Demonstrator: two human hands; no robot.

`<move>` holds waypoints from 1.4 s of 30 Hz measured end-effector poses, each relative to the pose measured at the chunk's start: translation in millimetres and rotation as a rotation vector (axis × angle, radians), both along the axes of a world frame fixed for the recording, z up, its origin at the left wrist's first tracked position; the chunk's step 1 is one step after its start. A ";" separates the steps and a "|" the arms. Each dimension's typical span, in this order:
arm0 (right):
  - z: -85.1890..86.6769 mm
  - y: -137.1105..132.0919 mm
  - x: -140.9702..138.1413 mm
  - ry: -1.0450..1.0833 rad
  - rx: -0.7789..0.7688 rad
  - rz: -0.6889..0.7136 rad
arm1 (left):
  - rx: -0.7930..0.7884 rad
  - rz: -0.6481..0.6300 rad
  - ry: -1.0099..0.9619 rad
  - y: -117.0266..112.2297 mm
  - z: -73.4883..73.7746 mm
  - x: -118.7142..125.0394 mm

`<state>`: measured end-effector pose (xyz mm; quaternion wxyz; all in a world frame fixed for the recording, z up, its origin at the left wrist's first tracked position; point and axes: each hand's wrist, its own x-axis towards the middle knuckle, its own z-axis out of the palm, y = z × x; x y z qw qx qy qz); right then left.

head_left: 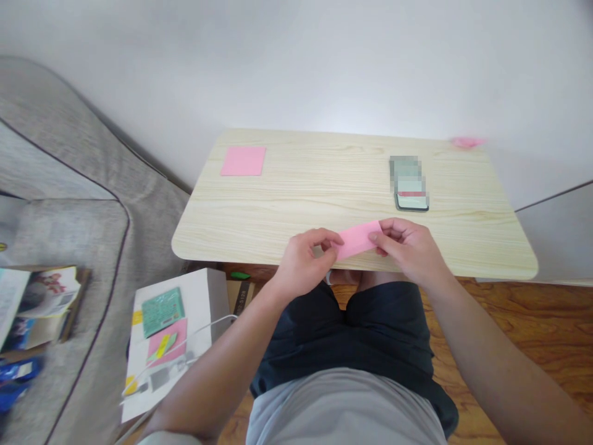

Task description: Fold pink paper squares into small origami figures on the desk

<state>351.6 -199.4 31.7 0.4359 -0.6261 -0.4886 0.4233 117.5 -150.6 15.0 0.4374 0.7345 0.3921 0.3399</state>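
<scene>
A strip of pink paper, apparently folded, is stretched between my two hands just above the front edge of the wooden table. My left hand pinches its left end between thumb and fingers. At the opposite end, my right hand has its thumb on the near face and its fingers behind. A flat pink square of paper lies at the table's back left. Past my right hand rests a phone, its screen mostly blurred out.
At the back right corner sits a crumpled or folded pink piece. Left of my legs, a white box carries a green packet, pink paper and a white cable. A grey sofa stands at the left, with books on it.
</scene>
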 end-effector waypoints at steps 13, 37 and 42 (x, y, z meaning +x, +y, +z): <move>-3.7 30.6 11.8 -0.214 -0.003 0.231 | 0.531 -0.163 0.241 4.1 -9.0 -14.4; -34.7 -47.6 -21.5 -0.765 0.413 0.095 | 0.476 -0.004 0.332 -27.9 -17.5 13.6; -31.8 -43.3 -25.6 -0.767 0.333 0.048 | 0.433 0.010 0.352 -27.4 -15.8 11.2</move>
